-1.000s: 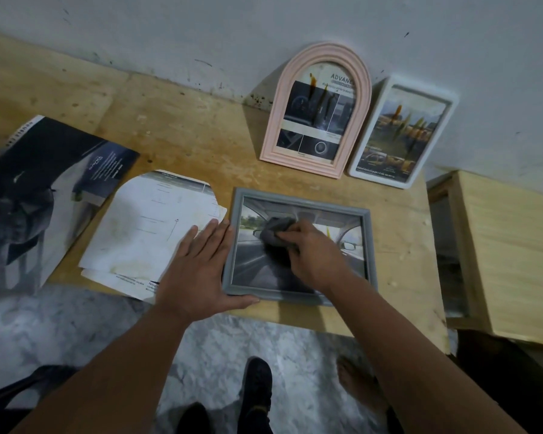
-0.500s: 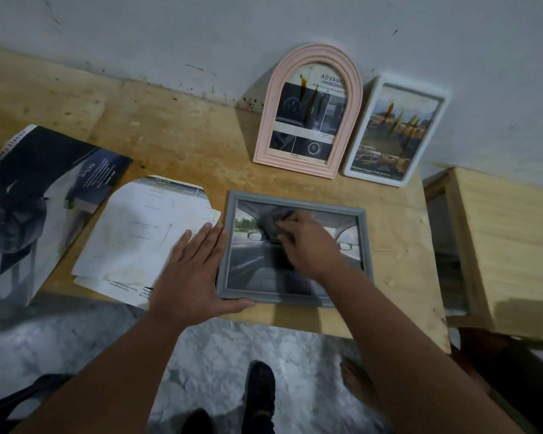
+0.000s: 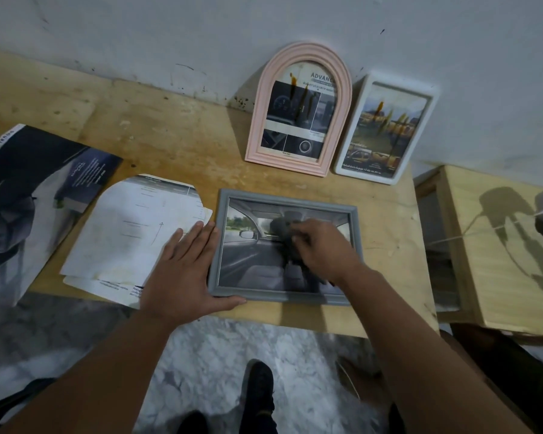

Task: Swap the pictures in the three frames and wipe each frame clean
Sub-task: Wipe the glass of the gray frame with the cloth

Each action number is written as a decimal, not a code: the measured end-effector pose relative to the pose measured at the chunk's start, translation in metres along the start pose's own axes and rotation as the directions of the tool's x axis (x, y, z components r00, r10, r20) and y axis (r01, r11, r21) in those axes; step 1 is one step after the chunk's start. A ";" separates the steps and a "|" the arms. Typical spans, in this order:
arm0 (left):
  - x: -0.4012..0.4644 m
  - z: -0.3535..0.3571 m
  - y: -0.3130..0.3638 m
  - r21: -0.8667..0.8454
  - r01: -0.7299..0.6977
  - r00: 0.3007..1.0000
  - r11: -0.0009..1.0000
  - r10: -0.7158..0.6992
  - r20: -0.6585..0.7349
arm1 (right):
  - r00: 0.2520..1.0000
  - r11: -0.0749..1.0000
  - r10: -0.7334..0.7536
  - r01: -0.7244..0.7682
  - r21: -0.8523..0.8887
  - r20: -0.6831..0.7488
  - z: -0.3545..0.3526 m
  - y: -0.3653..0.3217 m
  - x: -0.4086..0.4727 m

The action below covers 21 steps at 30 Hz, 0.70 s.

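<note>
On the wooden desk (image 3: 170,133), our left hand (image 3: 182,264) lies flat and released, bracing the grey frame (image 3: 223,245) at its left edge. The frame lies flat near the desk's front edge. Our right hand (image 3: 323,245) grips a dark cloth (image 3: 281,228) on its glass. The pink arched frame (image 3: 257,120) and white frame (image 3: 355,126) lean against the wall behind.

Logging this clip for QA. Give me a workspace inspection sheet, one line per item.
Surface: wooden table, stained and scuffed.
Job's things: grey frame flat; pink arched frame and white frame lean on the wall, glass streaked.
Clutter: loose papers, dark brochure.
Grips: left hand flat, steadying the grey frame; right hand presses a dark cloth on the glass.
Cables: nothing seen.
Surroundings: wooden cabinet to the right, marble floor.
</note>
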<state>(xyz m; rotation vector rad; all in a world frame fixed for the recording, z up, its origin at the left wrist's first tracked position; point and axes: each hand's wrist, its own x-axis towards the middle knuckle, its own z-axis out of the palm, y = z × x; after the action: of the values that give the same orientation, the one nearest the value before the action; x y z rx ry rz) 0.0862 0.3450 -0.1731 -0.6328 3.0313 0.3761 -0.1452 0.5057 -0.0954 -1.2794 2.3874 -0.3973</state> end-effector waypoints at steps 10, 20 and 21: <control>0.001 -0.001 0.000 0.010 -0.004 1.000 1.000 0.003 0.011 | 0.951 0.978 -0.056 -0.010 0.211 0.305 0.003 -0.001 -0.035; 0.001 -0.001 0.000 0.009 0.000 1.000 1.000 -0.001 0.016 | 0.988 0.988 -0.139 0.133 0.083 0.062 0.021 -0.018 0.003; 0.001 -0.001 -0.001 0.007 0.002 1.000 1.000 -0.002 0.017 | 0.982 0.980 -0.173 0.164 0.114 0.071 0.030 -0.025 -0.007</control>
<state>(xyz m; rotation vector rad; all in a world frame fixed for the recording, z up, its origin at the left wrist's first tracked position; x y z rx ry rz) 0.0859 0.3440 -0.1722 -0.6288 3.0143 0.3687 -0.1090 0.4958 -0.1098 -1.4254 2.1678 -0.5071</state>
